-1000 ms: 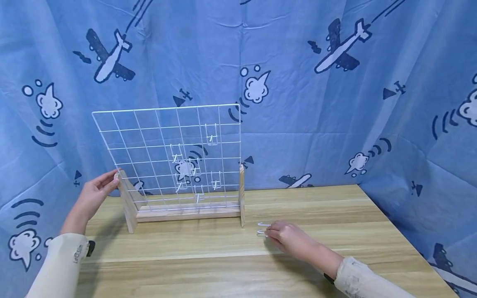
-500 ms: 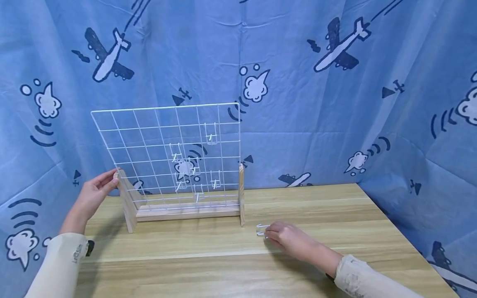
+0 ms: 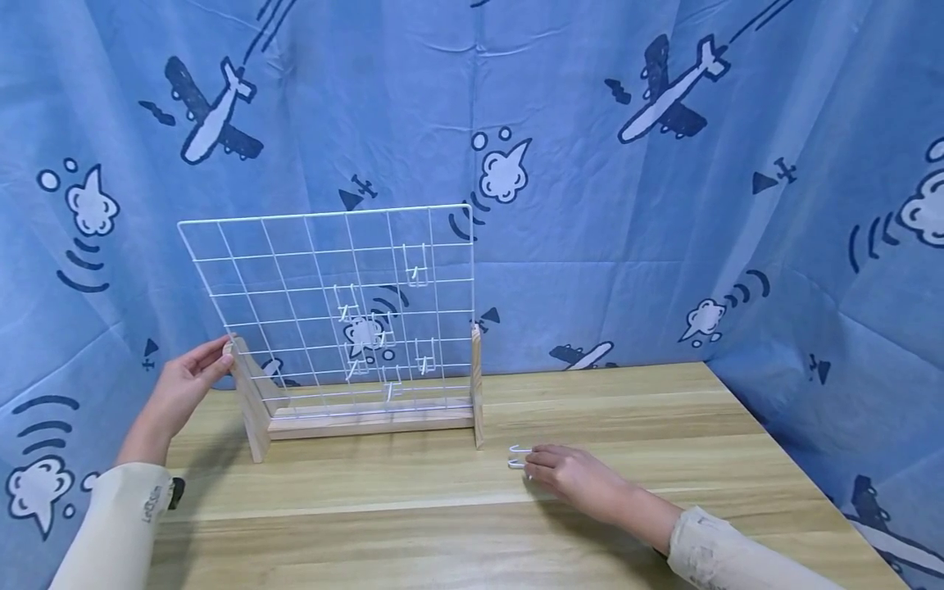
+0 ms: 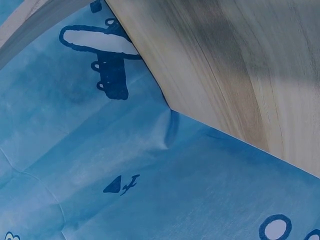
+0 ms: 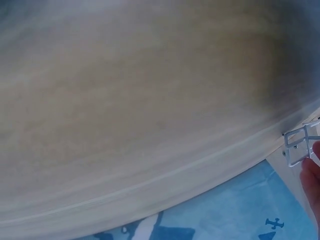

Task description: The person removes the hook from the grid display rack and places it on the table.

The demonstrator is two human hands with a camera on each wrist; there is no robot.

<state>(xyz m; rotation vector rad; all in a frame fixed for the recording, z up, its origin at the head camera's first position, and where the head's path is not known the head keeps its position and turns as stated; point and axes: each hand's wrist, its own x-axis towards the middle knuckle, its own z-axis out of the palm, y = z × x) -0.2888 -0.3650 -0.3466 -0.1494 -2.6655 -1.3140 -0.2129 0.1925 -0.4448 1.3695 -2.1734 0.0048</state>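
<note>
A white wire grid panel [image 3: 324,214] stands in a wooden stand [image 3: 369,428] on the left half of the table. My left hand [image 3: 175,395] pinches the top of the stand's left upright [image 3: 254,414] between thumb and fingers. Several white wire hooks [image 3: 417,274] hang on the grid, mostly right of its middle. My right hand [image 3: 578,482] holds another white wire hook [image 3: 519,449] low over the table, right of the stand. Two prongs stick out leftward past the fingertips. The right wrist view catches this hook [image 5: 287,150] and some fingers [image 5: 311,185] at its right edge.
The wood-grain table [image 3: 354,533] reaches forward to a blue curtain [image 3: 575,205] with airplane prints, which also hangs at both sides. The table's right edge [image 3: 804,471] slants away toward the back. In the left wrist view, only tabletop [image 4: 240,60] and curtain [image 4: 100,150] show clearly.
My right hand has sunk very slightly with the hook, its fingers a little straighter. My left hand stays on the upright. The head view has shifted a touch.
</note>
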